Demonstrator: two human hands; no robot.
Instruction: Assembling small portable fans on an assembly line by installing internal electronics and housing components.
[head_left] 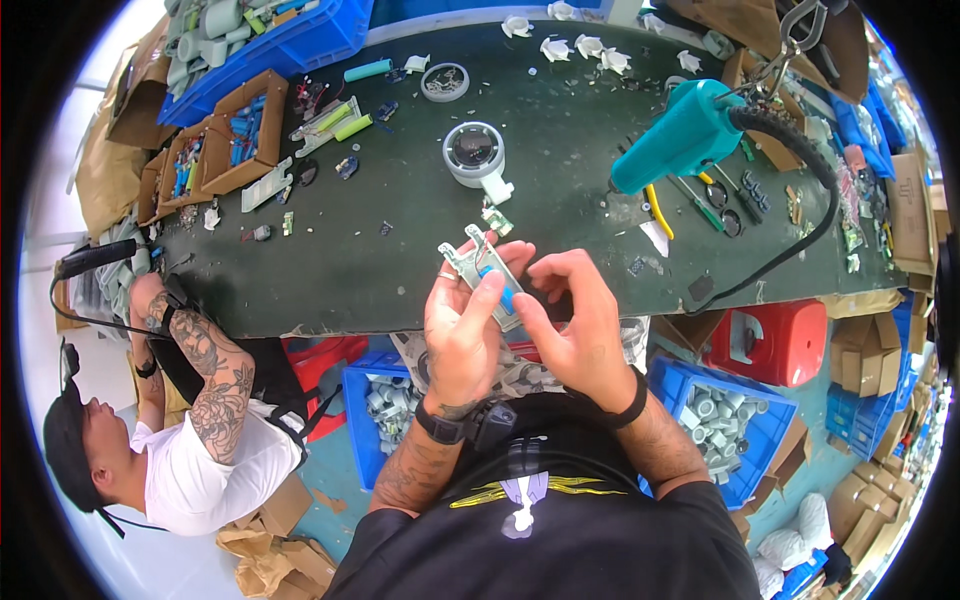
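My left hand (pixel 462 335) is closed around a pale grey-green plastic housing half (pixel 462 258), held tilted above the table's near edge. Inside the housing lies a blue cylindrical battery (pixel 508 299), with thin wires beside it; the left thumb rests on the battery. A small green circuit board (pixel 496 220) shows just beyond the housing's far end. From the right, my right hand (pixel 585 330) reaches in with thumb and fingers apart. Its thumb is at the housing's near right side, and whether it touches cannot be told. Farther off stands a round grey part with a dark centre (pixel 473 152).
A teal electric screwdriver (pixel 665 145) hangs at the right over pliers (pixel 658 212) and other tools. Cardboard boxes of batteries (pixel 245 135) stand at the left. Blue crates of grey parts (pixel 735 490) flank me below the table. A co-worker (pixel 215 420) sits at the left.
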